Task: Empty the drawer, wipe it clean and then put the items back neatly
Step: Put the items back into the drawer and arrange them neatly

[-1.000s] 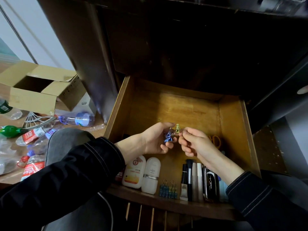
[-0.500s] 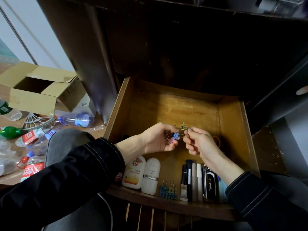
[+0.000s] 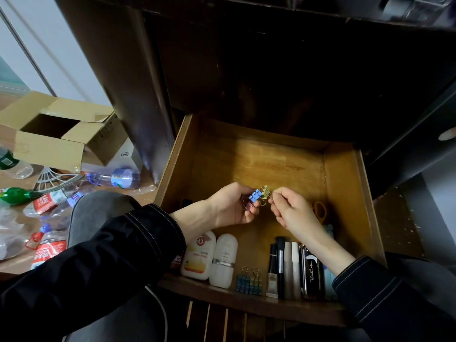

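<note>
Blue metal binder clip (image 3: pixel 255 195), pinched in the left hand (image 3: pixel 232 206), is hovering over the open wooden drawer (image 3: pixel 345 193); at its three o'clock the right hand (image 3: pixel 293 211) is pinching a half-hidden yellowish clip (image 3: pixel 265 192), possibly interlocked.

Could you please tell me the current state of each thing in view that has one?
drawer: pulled open, partly filled.
left hand: grips the blue binder clip.
right hand: pinches the yellow binder clip by its wire.
cardboard box: open, flaps spread.
white bottles: lying flat at the drawer's front.
</note>
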The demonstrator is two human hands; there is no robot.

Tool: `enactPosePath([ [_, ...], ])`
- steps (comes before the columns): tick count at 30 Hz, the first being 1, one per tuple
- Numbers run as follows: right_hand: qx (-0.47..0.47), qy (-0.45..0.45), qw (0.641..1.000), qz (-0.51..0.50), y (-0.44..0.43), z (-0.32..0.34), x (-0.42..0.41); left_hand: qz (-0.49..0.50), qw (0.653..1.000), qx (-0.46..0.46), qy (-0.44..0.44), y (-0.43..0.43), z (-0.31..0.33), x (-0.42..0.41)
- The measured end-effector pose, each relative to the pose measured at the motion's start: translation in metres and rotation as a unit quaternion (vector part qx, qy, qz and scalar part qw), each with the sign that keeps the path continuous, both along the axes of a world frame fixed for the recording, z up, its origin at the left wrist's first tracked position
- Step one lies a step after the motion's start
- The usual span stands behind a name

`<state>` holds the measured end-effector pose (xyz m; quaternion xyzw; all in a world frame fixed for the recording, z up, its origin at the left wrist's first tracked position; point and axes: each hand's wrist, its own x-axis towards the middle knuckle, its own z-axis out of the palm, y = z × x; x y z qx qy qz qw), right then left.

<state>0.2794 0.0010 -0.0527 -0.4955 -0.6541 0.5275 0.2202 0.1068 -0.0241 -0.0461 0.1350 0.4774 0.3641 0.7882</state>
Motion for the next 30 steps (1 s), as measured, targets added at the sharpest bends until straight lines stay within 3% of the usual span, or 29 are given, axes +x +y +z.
enactPosePath([
  [6,0.184,-0.158,0.97,0.012,0.004,-0.005,0.007,0.051,0.99,-0.059,-0.113,0.001,-0.003,-0.008],
  [12,0.063,-0.065,0.996,0.008,0.008,-0.006,0.007,0.034,0.995,-0.017,-0.087,0.002,-0.004,-0.011],
  [16,0.112,-0.147,0.981,0.055,0.004,-0.005,0.009,0.075,0.996,0.012,-0.039,0.005,-0.006,-0.013],
  [23,0.1,-0.285,0.905,0.299,-0.013,-0.018,0.006,0.129,0.991,-0.027,0.015,0.008,-0.01,-0.012],
  [26,0.102,-0.298,0.886,0.34,-0.016,-0.022,0.001,0.121,0.992,-0.025,0.007,0.007,-0.009,-0.011],
  [30,0.081,-0.284,0.891,0.346,-0.02,-0.026,-0.003,0.106,0.994,-0.022,0.007,0.007,-0.01,-0.01],
])
